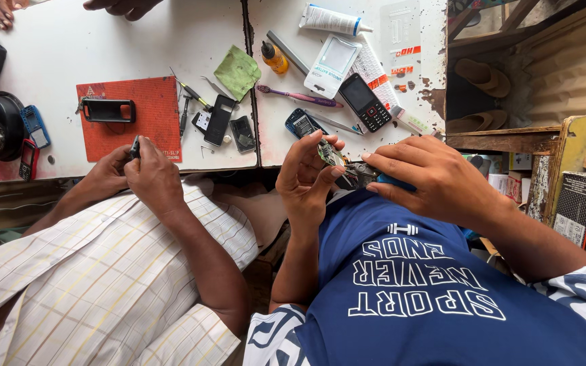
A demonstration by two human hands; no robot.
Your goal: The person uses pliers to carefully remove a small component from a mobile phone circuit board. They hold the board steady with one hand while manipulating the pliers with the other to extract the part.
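Head view looked down on a white worktable (123, 41) with two people seated side by side. Wearer's left hand (310, 177) was closed around a small green circuit board (329, 153), fingers curled, thumb pressing its edge; it was held upright just above the table's near edge, against the chest of a blue printed shirt (415, 285). Right hand (435, 177) was clamped over a dark opened phone body (357, 174), fingertips touching the board's lower side, so both hands met at the part. On the table just beyond lay a black keypad phone (365, 102), a purple toothbrush (296, 96), a small orange-capped bottle (274, 57), a white tube (331, 19) and a green cloth (237, 70). To the left, a co-worker in a checked shirt (103, 271) held a small dark item (135, 146) between both hands at the edge of a red mat (150, 129); what the item was could not be made out. A black phone frame (108, 110) lay on that mat. Sandals (483, 76) lay on the floor at upper right
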